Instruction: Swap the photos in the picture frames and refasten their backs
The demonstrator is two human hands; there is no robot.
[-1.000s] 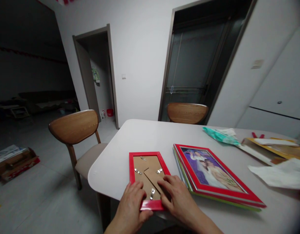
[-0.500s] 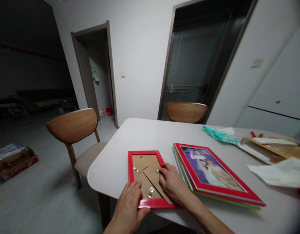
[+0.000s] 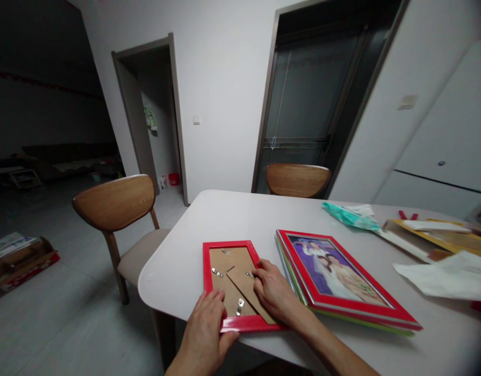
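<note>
A red picture frame (image 3: 240,261) lies face down at the table's near edge, its brown backing board upward. Small metal clips (image 3: 240,307) sit around the board, and a dark diagonal line crosses it. My left hand (image 3: 205,326) grips the lower left corner, thumb at the near rim and fingers over the left side. With curled fingers, my right hand (image 3: 277,292) presses at the right-hand clip (image 3: 250,274) and the frame's right side. Its fingertips partly cover that clip. Just right of it lies a stack of frames, topped by a red framed photo (image 3: 338,266).
The white table (image 3: 240,216) has a rounded left corner. Toward its right side lie a teal and white plastic wrapper (image 3: 352,216), an opened cardboard package (image 3: 428,245) and a white sheet (image 3: 444,274). Wooden chairs (image 3: 117,201) stand at the left and far sides.
The view has shifted very slightly. Both hands stay in nearly the same place on the frame, and the clips look unchanged.
</note>
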